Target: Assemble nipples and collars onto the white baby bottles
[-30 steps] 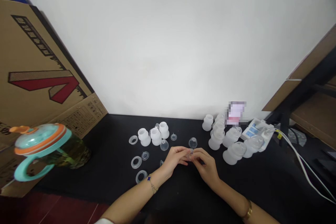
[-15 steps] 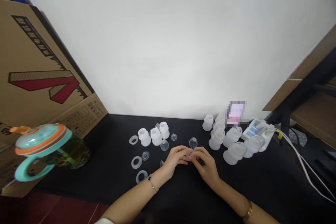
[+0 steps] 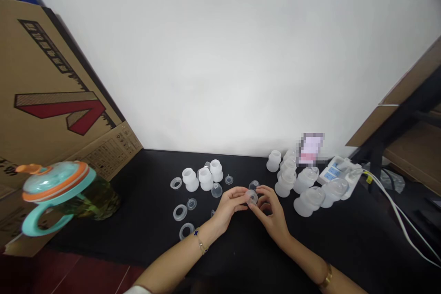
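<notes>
Over the black table (image 3: 144, 220), my left hand (image 3: 229, 206) and my right hand (image 3: 272, 213) meet at the fingertips. Both pinch a small clear silicone piece (image 3: 252, 198) held between them. Just behind it a clear dome (image 3: 254, 185) rests on the table. Left of my hands lie white rings (image 3: 179, 212), small clear caps (image 3: 216, 190) and three white bottle necks (image 3: 206, 178). To the right stands a group of frosted white bottles (image 3: 305, 201).
A teal and orange lidded cup (image 3: 58, 195) stands at the left in front of a large cardboard box (image 3: 51, 101). A white power strip (image 3: 339, 172) with a white cable (image 3: 396, 216) lies at the right, beside a dark shelf frame (image 3: 396, 119).
My hands have lifted a little and turned the clear piece up between the fingertips, so it shows more plainly. Everything on the table stays where it was.
</notes>
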Demonstrator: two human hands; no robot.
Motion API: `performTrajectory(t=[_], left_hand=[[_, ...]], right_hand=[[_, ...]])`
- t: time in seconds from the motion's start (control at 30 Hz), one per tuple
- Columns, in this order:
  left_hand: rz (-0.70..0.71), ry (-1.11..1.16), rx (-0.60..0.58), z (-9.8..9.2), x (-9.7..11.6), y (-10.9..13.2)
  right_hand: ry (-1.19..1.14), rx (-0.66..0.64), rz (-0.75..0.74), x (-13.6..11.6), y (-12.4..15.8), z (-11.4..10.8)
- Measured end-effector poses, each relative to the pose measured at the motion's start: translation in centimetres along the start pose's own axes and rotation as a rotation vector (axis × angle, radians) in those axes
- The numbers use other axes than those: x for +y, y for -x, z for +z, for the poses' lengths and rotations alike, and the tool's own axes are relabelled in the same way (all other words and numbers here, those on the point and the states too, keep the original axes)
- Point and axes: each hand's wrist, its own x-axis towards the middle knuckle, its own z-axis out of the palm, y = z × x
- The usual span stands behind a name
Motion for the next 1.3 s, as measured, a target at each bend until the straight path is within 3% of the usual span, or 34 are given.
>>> performTrajectory(t=[0.2,0.3,0.4,0.57,0.7,1.0,1.3], left_hand=[[0.364,-0.461,0.057,0.0,-0.1,0.3],[0.540,-0.682,0.008,0.0,-0.2,0.6],[0.674,-0.809,-0.025,0.0,-0.5,0.7],[0.844,-0.923,0.031,-0.2,-1.4,0.3],[0.800,-0.901,0.016,-0.3,-1.6,0.3],[0.472,-0.655,-0.007,0.4,-0.7,0.6],[0.379,-0.653,-0.041,-0.1,-1.2,0.0]], right_hand=[[-0.243,-0.014,0.209,0.9,-0.5,0.0],[-0.316,-0.036,0.286,1.4,-0.8,0.2],[-0.333,-0.115,0.334,1.5,-0.9,0.3],[-0.328,-0.136,0.345,1.2,-1.0,0.2],[-0.348,-0.083,0.340,1.5,-1.0,0.2],[-0.309,-0.047,0.340,0.6,-1.1,0.2],[-0.261,-0.045,0.301,0.6,-1.0,0.2]])
